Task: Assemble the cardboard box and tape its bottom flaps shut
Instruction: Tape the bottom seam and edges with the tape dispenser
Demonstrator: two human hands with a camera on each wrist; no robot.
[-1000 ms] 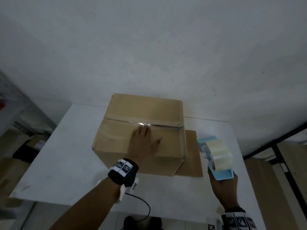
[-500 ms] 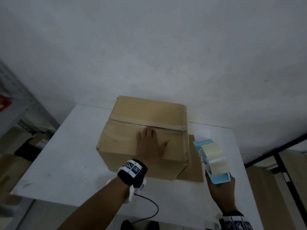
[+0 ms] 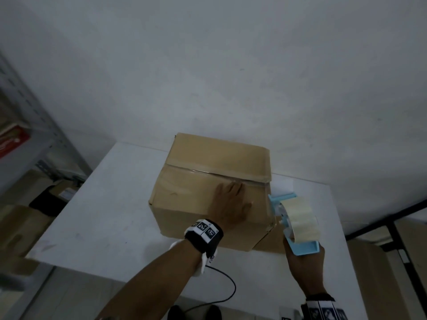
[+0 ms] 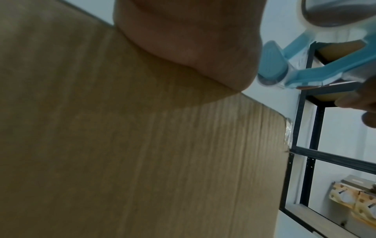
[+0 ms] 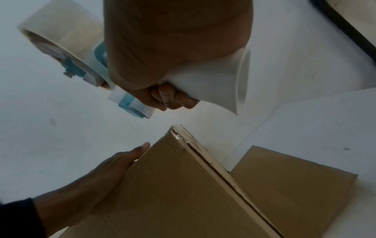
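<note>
Nearest the person, the right hand (image 3: 304, 266) hangs beside the cardboard box (image 3: 208, 188), at its near right corner and clear of the desk (image 3: 104, 215). Its fingers (image 5: 173, 96) are curled tight round the handle of the blue tape dispenser (image 3: 298, 225). The roll sits upward, and the dispenser's front end points at the box's right side, very close to it; contact cannot be told.

Left hand (image 3: 231, 209) lies flat on the box's top face, palm down. Fingers straight and held together, thumb out to the side, tips reaching just short of the seam. Forearm comes in low from the near edge of the desk, wrist band just off the box's near wall.

The box stands toward the back of the desk, closed flaps facing up. A glossy strip of tape (image 3: 217, 175) already runs along the centre seam and turns down the right wall.

Handling, by judgement: the box is empty, so light and inclined to slide under a dispenser's pull. The panels look stiff, though the flaps would give at the seam. Best held as now, a flat palm beside the seam, pressing down.

A flat piece of cardboard (image 5: 295, 182) lies on the desk against the box's right side. Beyond the box, only a white wall (image 3: 208, 65).
</note>
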